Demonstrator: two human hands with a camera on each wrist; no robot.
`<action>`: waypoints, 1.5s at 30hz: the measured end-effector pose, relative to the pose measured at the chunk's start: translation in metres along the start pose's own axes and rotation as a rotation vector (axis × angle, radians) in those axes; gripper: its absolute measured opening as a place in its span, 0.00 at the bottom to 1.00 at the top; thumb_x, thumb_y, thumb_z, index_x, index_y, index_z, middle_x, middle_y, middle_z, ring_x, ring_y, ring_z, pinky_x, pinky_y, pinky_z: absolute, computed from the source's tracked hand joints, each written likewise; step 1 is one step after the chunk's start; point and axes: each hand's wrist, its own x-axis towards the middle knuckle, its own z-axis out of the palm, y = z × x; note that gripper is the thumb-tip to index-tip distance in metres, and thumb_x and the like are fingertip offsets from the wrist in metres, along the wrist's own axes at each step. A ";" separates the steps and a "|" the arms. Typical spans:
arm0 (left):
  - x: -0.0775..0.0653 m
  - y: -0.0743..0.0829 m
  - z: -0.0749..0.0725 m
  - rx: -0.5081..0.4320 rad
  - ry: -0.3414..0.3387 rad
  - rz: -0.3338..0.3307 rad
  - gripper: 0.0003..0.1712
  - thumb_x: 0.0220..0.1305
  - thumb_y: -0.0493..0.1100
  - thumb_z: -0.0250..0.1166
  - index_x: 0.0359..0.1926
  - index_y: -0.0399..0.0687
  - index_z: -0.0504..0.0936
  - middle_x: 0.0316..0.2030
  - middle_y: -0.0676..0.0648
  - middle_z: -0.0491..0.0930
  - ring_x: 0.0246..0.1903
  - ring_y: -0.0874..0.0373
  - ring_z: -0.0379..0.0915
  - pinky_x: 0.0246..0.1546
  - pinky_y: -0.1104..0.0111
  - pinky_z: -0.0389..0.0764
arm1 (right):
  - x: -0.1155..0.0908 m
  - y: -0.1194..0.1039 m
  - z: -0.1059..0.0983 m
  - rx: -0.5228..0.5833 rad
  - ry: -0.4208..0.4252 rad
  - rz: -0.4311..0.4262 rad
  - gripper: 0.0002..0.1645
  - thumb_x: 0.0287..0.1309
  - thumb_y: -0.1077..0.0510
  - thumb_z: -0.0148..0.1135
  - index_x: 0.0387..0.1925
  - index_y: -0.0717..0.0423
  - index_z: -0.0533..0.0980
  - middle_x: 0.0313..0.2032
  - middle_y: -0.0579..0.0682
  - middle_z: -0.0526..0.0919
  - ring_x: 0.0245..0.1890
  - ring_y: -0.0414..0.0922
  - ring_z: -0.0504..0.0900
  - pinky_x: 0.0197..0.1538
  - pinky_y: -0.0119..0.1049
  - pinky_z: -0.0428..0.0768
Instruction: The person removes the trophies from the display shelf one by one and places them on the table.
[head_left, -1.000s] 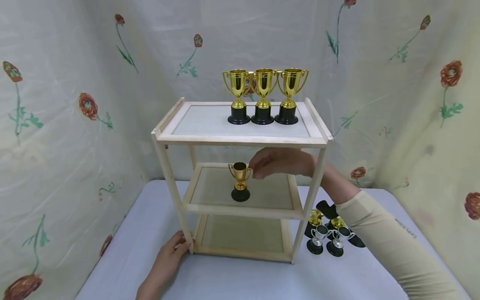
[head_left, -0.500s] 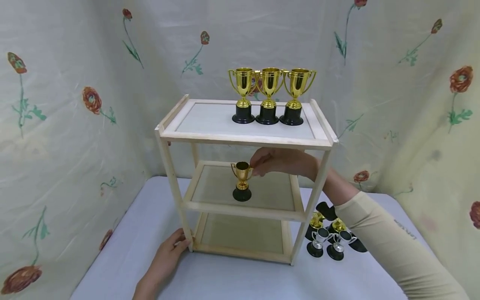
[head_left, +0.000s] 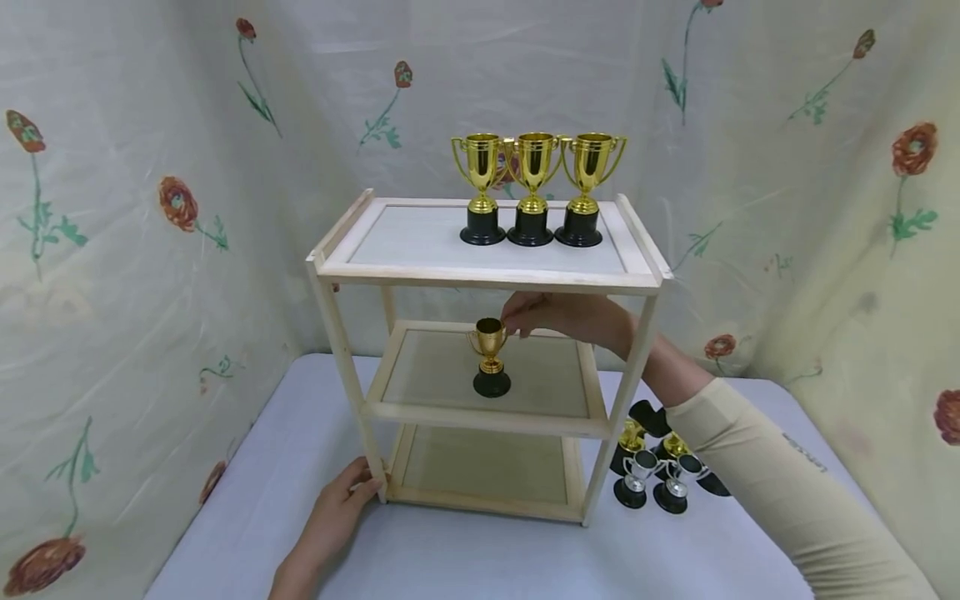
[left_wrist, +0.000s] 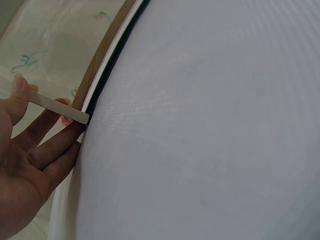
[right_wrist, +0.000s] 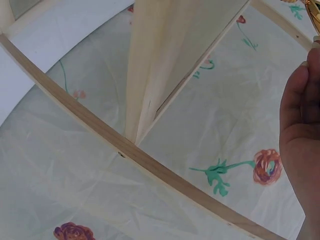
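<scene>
A small gold trophy cup (head_left: 491,340) with a black base stands over the middle shelf (head_left: 420,367) of a pale wooden three-tier rack. The right hand (head_left: 562,319) reaches in beneath the top shelf and pinches the cup's right handle with its fingertips. Only a sliver of the gold handle (right_wrist: 316,11) shows past the right hand's fingers in the right wrist view. Low at the rack's front left, the left hand (head_left: 335,510) holds the foot of the leg. The left wrist view has its thumb and fingers on either side of that wooden leg (left_wrist: 60,108).
Three larger gold trophies (head_left: 531,187) stand side by side on the top shelf (head_left: 405,242). On the white table (head_left: 450,558), right of the rack, several gold and silver trophies (head_left: 671,483) are grouped, partly behind the right sleeve (head_left: 780,475). Flower-patterned curtain (head_left: 300,100) surrounds the table.
The small gold trophy has shifted slightly right and back over the middle shelf, along with the right hand. The left hand stays at the leg. The head view has swayed slightly.
</scene>
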 end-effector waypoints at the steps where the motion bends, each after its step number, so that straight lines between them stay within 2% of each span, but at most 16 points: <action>1: 0.000 0.000 0.000 -0.001 -0.003 0.003 0.18 0.71 0.56 0.58 0.58 0.60 0.77 0.50 0.49 0.84 0.58 0.47 0.76 0.57 0.48 0.78 | -0.001 0.000 0.000 -0.005 0.004 -0.003 0.09 0.62 0.62 0.66 0.44 0.61 0.83 0.40 0.56 0.89 0.38 0.52 0.87 0.44 0.41 0.87; 5: 0.000 0.000 0.001 0.003 -0.010 0.016 0.19 0.71 0.56 0.58 0.58 0.60 0.77 0.52 0.48 0.83 0.60 0.46 0.75 0.57 0.47 0.77 | -0.005 -0.001 -0.001 0.000 0.012 0.008 0.09 0.61 0.62 0.67 0.43 0.60 0.83 0.39 0.56 0.89 0.38 0.55 0.87 0.44 0.42 0.87; 11: 0.000 0.000 0.002 0.003 -0.014 0.004 0.16 0.72 0.55 0.58 0.57 0.62 0.78 0.53 0.48 0.83 0.61 0.46 0.74 0.59 0.47 0.76 | -0.009 0.002 -0.003 0.036 0.027 0.073 0.08 0.63 0.61 0.66 0.43 0.59 0.82 0.41 0.56 0.88 0.39 0.50 0.87 0.48 0.48 0.86; 13: 0.000 0.000 0.002 0.007 -0.015 0.001 0.16 0.72 0.55 0.58 0.58 0.62 0.77 0.53 0.47 0.83 0.60 0.46 0.75 0.58 0.47 0.76 | -0.012 0.002 -0.004 0.051 0.027 0.069 0.08 0.64 0.62 0.64 0.44 0.60 0.81 0.41 0.57 0.88 0.40 0.52 0.87 0.49 0.51 0.85; 18: -0.002 -0.001 0.002 -0.001 -0.018 -0.008 0.17 0.72 0.54 0.58 0.59 0.62 0.77 0.52 0.47 0.83 0.60 0.45 0.75 0.58 0.45 0.76 | -0.020 -0.002 -0.007 0.089 0.043 0.034 0.10 0.65 0.63 0.63 0.46 0.64 0.79 0.42 0.58 0.87 0.42 0.55 0.86 0.48 0.46 0.86; 21: -0.003 -0.001 0.003 -0.011 -0.026 -0.013 0.17 0.72 0.53 0.58 0.59 0.62 0.77 0.51 0.48 0.84 0.60 0.45 0.75 0.58 0.45 0.76 | -0.025 -0.007 -0.009 0.101 0.066 0.014 0.11 0.63 0.66 0.64 0.46 0.67 0.78 0.40 0.61 0.87 0.39 0.51 0.87 0.46 0.42 0.86; 27: -0.003 0.000 0.004 0.018 -0.016 0.004 0.18 0.72 0.54 0.58 0.60 0.61 0.76 0.53 0.46 0.83 0.58 0.45 0.76 0.56 0.46 0.78 | -0.034 -0.009 -0.014 0.051 0.124 -0.063 0.10 0.59 0.74 0.63 0.43 0.74 0.77 0.38 0.69 0.85 0.32 0.40 0.87 0.40 0.38 0.87; 29: -0.003 0.001 0.003 0.023 -0.012 0.004 0.18 0.72 0.55 0.58 0.59 0.61 0.76 0.54 0.46 0.83 0.59 0.44 0.76 0.57 0.46 0.77 | -0.037 -0.010 -0.016 0.045 0.132 -0.061 0.10 0.59 0.75 0.63 0.43 0.75 0.77 0.37 0.69 0.85 0.31 0.40 0.87 0.39 0.37 0.87; 32: -0.003 0.003 0.002 0.026 -0.017 0.009 0.18 0.72 0.55 0.57 0.60 0.61 0.76 0.54 0.45 0.83 0.60 0.43 0.75 0.58 0.44 0.76 | -0.043 -0.014 -0.019 0.024 0.149 -0.012 0.10 0.59 0.73 0.64 0.43 0.73 0.77 0.37 0.67 0.85 0.30 0.40 0.86 0.39 0.37 0.87; 38: -0.003 0.006 0.001 0.028 -0.023 0.016 0.17 0.73 0.54 0.57 0.59 0.61 0.76 0.55 0.45 0.83 0.60 0.43 0.75 0.58 0.45 0.76 | -0.055 -0.019 -0.026 0.007 0.188 0.105 0.17 0.60 0.70 0.63 0.51 0.69 0.75 0.38 0.64 0.85 0.32 0.43 0.86 0.40 0.41 0.87; 45: -0.006 0.007 0.001 0.023 -0.040 0.007 0.18 0.73 0.53 0.57 0.60 0.59 0.76 0.57 0.42 0.81 0.62 0.39 0.73 0.60 0.42 0.74 | -0.072 -0.018 -0.033 0.031 0.189 0.072 0.28 0.62 0.70 0.60 0.63 0.67 0.67 0.36 0.64 0.84 0.31 0.49 0.86 0.39 0.41 0.87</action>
